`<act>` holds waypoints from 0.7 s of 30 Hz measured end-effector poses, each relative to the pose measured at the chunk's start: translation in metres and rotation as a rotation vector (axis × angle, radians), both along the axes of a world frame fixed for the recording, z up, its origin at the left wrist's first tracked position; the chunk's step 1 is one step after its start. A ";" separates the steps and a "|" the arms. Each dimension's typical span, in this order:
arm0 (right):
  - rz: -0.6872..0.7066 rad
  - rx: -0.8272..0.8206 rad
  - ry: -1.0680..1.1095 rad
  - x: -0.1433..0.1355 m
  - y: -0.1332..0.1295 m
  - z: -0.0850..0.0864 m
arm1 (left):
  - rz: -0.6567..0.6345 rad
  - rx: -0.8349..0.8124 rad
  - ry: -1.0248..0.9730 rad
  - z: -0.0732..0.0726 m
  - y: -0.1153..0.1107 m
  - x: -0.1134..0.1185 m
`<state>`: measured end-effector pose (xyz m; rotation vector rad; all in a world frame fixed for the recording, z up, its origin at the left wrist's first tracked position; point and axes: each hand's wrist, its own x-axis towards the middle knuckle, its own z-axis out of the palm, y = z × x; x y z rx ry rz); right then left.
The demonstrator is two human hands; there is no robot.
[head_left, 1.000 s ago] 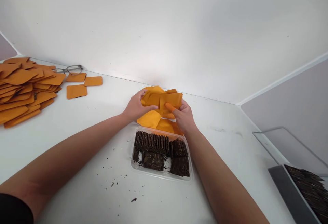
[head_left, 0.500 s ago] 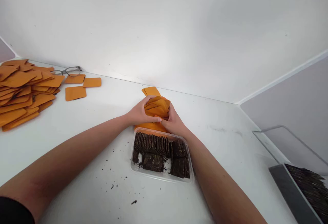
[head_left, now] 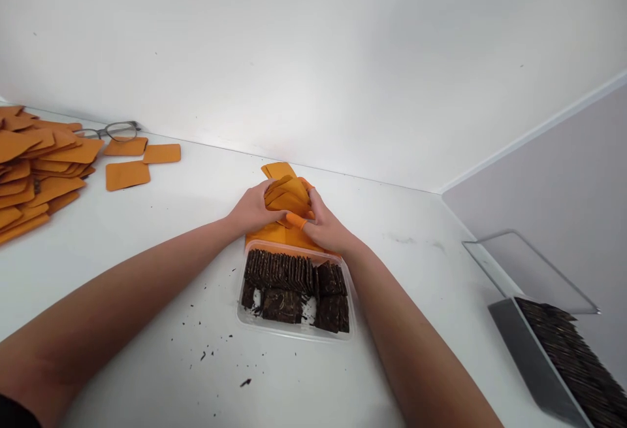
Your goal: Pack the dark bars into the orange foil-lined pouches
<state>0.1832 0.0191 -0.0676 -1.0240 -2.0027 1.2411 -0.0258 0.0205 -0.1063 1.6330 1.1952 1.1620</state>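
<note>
My left hand (head_left: 252, 209) grips a fanned bunch of orange paper sleeves (head_left: 289, 196), thumb in front and fingers mostly hidden behind. At the bunch's right side is my right hand (head_left: 328, 224), its fingers curled around the edge. Orange finger cots cover its thumb and a fingertip. More orange sleeves (head_left: 278, 170) lie just behind the hands, and an orange sheet or stack (head_left: 264, 235) lies below them. Directly in front, a clear plastic tub (head_left: 294, 335) holds dark, thin pressed squares, many standing on edge in a row and others lying flat.
A big pile of orange sleeves (head_left: 44, 166) sits at the left, with three single ones (head_left: 127, 175) beside it and eyeglasses (head_left: 120, 131) behind. Dark crumbs (head_left: 245, 382) dot the white table. At right, a grey bin (head_left: 533, 356) with a wire handle holds many dark squares.
The view has swung slightly right. My right thumb has shifted up and now shows its orange cot near the left thumb. The bunch of sleeves stays between my hands.
</note>
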 end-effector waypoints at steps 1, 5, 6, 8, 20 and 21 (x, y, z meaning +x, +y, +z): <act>-0.023 0.029 0.003 0.000 0.001 0.002 | -0.006 0.003 0.005 0.000 0.000 0.000; -0.104 0.170 0.029 -0.004 0.000 0.012 | -0.043 0.034 0.020 0.000 -0.001 0.001; -0.099 0.190 0.025 -0.006 0.000 0.014 | -0.053 0.042 0.025 0.000 -0.002 0.001; -0.077 0.217 0.006 -0.011 -0.002 0.016 | -0.067 0.057 0.037 0.000 -0.002 0.001; -0.190 0.418 0.055 -0.010 0.002 0.007 | -0.090 0.164 0.129 0.006 -0.009 0.003; -0.234 0.427 0.077 -0.009 0.004 0.004 | -0.095 0.169 0.139 0.006 -0.009 0.003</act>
